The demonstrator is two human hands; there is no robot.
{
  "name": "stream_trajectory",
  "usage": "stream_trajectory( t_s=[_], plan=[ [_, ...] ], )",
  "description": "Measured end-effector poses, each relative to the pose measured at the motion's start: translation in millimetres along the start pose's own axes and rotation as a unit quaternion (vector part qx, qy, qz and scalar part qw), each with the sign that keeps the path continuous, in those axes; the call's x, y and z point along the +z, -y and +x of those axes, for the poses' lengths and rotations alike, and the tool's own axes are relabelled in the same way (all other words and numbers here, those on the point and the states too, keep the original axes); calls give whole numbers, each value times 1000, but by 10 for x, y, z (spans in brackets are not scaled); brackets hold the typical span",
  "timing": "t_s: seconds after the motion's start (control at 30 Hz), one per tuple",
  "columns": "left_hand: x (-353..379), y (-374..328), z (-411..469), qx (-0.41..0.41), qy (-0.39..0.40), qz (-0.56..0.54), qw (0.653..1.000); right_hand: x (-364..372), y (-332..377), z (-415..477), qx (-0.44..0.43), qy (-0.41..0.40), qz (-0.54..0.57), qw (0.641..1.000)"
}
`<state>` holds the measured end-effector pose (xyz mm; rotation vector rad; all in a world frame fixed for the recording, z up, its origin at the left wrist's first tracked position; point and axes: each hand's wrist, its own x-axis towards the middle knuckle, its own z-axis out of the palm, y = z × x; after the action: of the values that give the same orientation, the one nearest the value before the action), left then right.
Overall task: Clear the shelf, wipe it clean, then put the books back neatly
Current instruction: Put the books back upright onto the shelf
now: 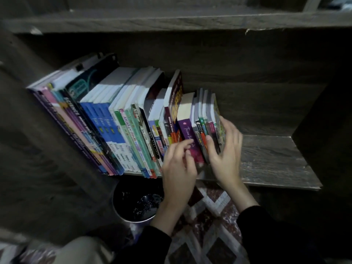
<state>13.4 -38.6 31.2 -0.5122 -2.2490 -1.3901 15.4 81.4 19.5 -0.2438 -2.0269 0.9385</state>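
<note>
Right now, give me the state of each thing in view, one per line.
books, standing in a row on the shelf, leaning left.
end books, gripped by the right hand, thumb on the spines.
purple book, in the row, touched by the left hand with curled fingers; grip unclear.
shelf, books on its left part only.
bin, open, below the shelf, black liner inside.

**Your shelf and what stood on it**

You had a dark wood-grain shelf (270, 161) before you. A row of books (133, 126) stood on its board, spines toward you, packed against the left wall, taller ones left, shorter ones right. Below, the floor carried a patterned rug (215, 221) and a dark bin (133, 202).
</note>
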Motion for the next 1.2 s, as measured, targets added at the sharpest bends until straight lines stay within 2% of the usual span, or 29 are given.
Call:
stream_trajectory(
  t_s=[0.07,0.13,0.2,0.27,0.37,0.5,0.63,0.7,0.83,1.0,1.2],
  plan=[
    [-202,25,118,33,-63,6,997,30,260,154,-81,14,-1,997],
    [-385,44,290,28,-78,15,996,49,527,325,-89,85,-9,992],
    [-497,2,490,33,-33,80,996,83,684,472,-52,174,-57,982],
    [-504,-75,672,42,39,175,983,137,670,569,-39,251,-145,956],
    [-450,-148,794,32,83,234,968,193,541,580,-101,314,-280,902],
    [-453,-198,726,-3,73,85,994,184,490,573,-132,332,-318,878],
    [-543,-255,503,-24,54,20,998,177,489,584,-137,342,-327,870],
    [-587,-237,367,-15,38,22,999,176,489,584,-138,345,-330,868],
    [-570,-174,315,33,13,115,993,182,503,582,-138,351,-340,861],
    [-574,-216,358,-48,72,40,995,167,516,593,-138,364,-348,853],
    [-990,-445,283,-86,100,12,991,144,528,604,-134,381,-341,849]
  ],
)
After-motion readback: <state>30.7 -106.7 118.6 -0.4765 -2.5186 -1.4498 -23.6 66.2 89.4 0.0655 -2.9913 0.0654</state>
